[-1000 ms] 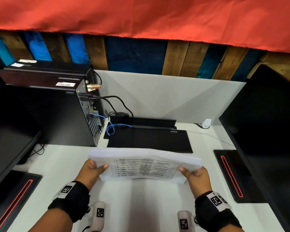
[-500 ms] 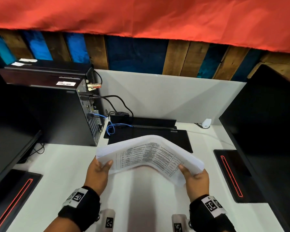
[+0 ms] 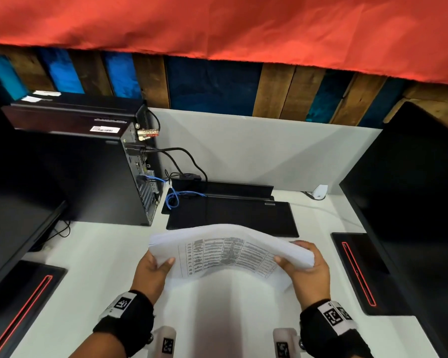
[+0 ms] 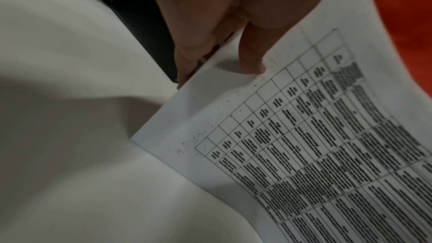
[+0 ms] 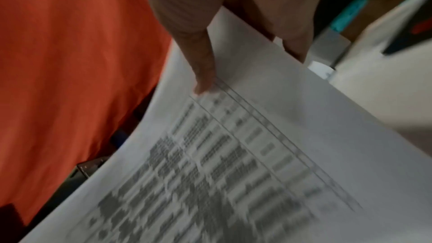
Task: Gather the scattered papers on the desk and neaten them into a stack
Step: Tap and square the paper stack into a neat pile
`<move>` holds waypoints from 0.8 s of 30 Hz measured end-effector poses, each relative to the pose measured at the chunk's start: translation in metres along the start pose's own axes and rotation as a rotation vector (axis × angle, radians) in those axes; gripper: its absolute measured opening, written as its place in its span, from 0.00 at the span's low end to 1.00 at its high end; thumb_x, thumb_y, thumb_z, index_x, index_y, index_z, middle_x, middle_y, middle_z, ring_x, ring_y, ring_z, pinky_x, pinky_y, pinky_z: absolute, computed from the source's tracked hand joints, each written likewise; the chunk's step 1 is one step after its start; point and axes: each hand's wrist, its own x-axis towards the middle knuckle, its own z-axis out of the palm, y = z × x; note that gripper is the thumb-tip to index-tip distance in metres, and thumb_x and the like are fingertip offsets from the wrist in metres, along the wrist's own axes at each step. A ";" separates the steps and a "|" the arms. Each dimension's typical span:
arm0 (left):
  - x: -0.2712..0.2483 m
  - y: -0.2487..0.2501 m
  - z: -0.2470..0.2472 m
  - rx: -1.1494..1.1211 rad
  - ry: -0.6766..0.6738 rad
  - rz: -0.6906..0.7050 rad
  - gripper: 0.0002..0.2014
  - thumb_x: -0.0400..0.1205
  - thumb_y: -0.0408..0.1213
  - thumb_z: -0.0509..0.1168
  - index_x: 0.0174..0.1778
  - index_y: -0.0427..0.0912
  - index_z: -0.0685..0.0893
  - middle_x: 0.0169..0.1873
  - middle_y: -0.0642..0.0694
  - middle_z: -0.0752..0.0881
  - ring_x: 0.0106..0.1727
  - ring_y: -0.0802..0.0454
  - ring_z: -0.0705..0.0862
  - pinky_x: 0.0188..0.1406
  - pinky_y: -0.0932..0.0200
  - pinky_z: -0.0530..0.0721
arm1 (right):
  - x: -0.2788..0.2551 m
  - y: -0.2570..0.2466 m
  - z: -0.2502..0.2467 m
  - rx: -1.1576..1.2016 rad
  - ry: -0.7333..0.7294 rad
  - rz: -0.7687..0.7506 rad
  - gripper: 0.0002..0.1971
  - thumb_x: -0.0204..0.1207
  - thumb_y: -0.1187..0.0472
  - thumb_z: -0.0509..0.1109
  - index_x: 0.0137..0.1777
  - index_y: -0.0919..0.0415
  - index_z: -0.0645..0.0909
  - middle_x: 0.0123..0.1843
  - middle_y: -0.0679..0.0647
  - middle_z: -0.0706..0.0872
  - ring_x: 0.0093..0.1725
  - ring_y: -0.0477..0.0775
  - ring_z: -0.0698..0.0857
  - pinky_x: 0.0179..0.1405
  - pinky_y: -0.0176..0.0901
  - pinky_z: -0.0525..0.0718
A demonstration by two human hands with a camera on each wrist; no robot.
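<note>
A sheaf of white papers (image 3: 225,250) with a printed table on its near face is held above the white desk (image 3: 93,275), bowed upward in the middle. My left hand (image 3: 154,267) grips its left end, thumb on the printed side and fingers behind. My right hand (image 3: 304,264) grips the right end the same way. In the left wrist view the thumb presses the papers (image 4: 304,136) near the table's corner. In the right wrist view the papers (image 5: 233,163) are blurred, with the thumb on top and fingers at the far edge.
A black computer tower (image 3: 70,171) stands at the back left with cables. A black keyboard (image 3: 230,215) lies just behind the papers. Dark monitors (image 3: 411,202) flank both sides, with black bases (image 3: 357,272) on the desk. A red cloth (image 3: 217,21) hangs overhead.
The sheaf was flat a second ago. Both hands have moved closer together and the papers have bowed upward. The right end has since risen.
</note>
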 end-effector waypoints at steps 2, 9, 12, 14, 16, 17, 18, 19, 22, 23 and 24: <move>0.000 -0.002 0.000 0.002 -0.015 0.000 0.08 0.81 0.19 0.62 0.50 0.35 0.79 0.42 0.44 0.87 0.49 0.42 0.85 0.51 0.54 0.85 | 0.005 -0.016 -0.004 -0.103 -0.041 -0.078 0.20 0.59 0.74 0.83 0.44 0.51 0.85 0.46 0.53 0.89 0.47 0.49 0.87 0.51 0.36 0.86; 0.002 0.002 0.001 -0.024 0.000 -0.039 0.15 0.81 0.20 0.62 0.33 0.43 0.75 0.33 0.46 0.83 0.44 0.44 0.83 0.57 0.40 0.79 | 0.010 -0.060 0.028 -1.228 -0.395 -0.554 0.15 0.79 0.50 0.65 0.65 0.43 0.78 0.57 0.44 0.85 0.59 0.51 0.83 0.60 0.52 0.73; 0.001 0.003 0.004 -0.065 -0.018 -0.015 0.02 0.81 0.19 0.61 0.42 0.24 0.77 0.39 0.40 0.83 0.41 0.47 0.80 0.64 0.35 0.77 | 0.003 -0.061 0.061 -1.251 -0.512 -0.655 0.17 0.80 0.55 0.63 0.68 0.45 0.75 0.59 0.46 0.85 0.60 0.55 0.82 0.59 0.55 0.72; 0.004 0.002 0.001 -0.064 -0.024 -0.017 0.07 0.81 0.19 0.61 0.54 0.25 0.78 0.47 0.39 0.84 0.48 0.44 0.83 0.67 0.36 0.77 | 0.001 -0.061 0.077 -1.245 -0.565 -0.665 0.18 0.79 0.62 0.63 0.67 0.45 0.75 0.57 0.46 0.86 0.59 0.56 0.82 0.58 0.53 0.73; 0.006 0.000 -0.002 -0.054 -0.047 -0.013 0.09 0.81 0.20 0.61 0.50 0.37 0.81 0.48 0.38 0.87 0.54 0.39 0.85 0.63 0.40 0.81 | 0.002 -0.061 0.084 -1.269 -0.586 -0.637 0.16 0.77 0.66 0.62 0.60 0.48 0.78 0.53 0.47 0.88 0.56 0.56 0.83 0.54 0.50 0.74; 0.006 0.000 -0.003 -0.057 -0.054 -0.008 0.11 0.81 0.20 0.62 0.47 0.41 0.80 0.46 0.40 0.87 0.56 0.38 0.85 0.58 0.46 0.83 | 0.002 -0.061 0.085 -1.271 -0.576 -0.632 0.14 0.76 0.67 0.62 0.56 0.49 0.79 0.51 0.48 0.88 0.54 0.56 0.84 0.52 0.48 0.75; 0.006 0.000 -0.003 -0.072 -0.065 0.005 0.12 0.81 0.20 0.63 0.46 0.44 0.80 0.45 0.42 0.88 0.56 0.38 0.85 0.52 0.53 0.84 | 0.002 -0.063 0.083 -1.247 -0.557 -0.626 0.13 0.76 0.67 0.62 0.53 0.50 0.80 0.49 0.48 0.88 0.53 0.56 0.85 0.51 0.47 0.75; 0.008 -0.001 -0.003 -0.067 -0.066 0.035 0.13 0.80 0.21 0.64 0.48 0.46 0.81 0.46 0.43 0.88 0.57 0.38 0.86 0.50 0.59 0.84 | 0.001 -0.065 0.079 -1.216 -0.525 -0.623 0.12 0.75 0.67 0.63 0.52 0.50 0.82 0.48 0.48 0.89 0.52 0.56 0.85 0.50 0.46 0.76; 0.013 -0.004 -0.003 0.098 0.061 0.185 0.18 0.78 0.29 0.70 0.59 0.53 0.79 0.61 0.44 0.83 0.64 0.45 0.80 0.63 0.54 0.79 | 0.002 -0.073 0.060 -1.077 -0.348 -0.555 0.11 0.75 0.64 0.66 0.49 0.49 0.86 0.40 0.50 0.91 0.42 0.55 0.87 0.41 0.43 0.81; 0.013 -0.004 0.000 0.102 0.107 0.195 0.23 0.77 0.31 0.71 0.66 0.51 0.75 0.67 0.46 0.79 0.68 0.48 0.76 0.69 0.52 0.74 | 0.004 -0.077 0.050 -1.006 -0.266 -0.486 0.09 0.75 0.63 0.68 0.48 0.49 0.87 0.37 0.51 0.90 0.39 0.56 0.87 0.38 0.43 0.82; 0.010 -0.005 0.006 0.058 0.112 0.159 0.29 0.78 0.32 0.71 0.73 0.48 0.69 0.71 0.47 0.74 0.71 0.49 0.72 0.72 0.52 0.70 | 0.007 -0.078 0.039 -0.905 -0.184 -0.409 0.08 0.75 0.63 0.70 0.48 0.49 0.87 0.36 0.52 0.90 0.38 0.57 0.87 0.37 0.44 0.83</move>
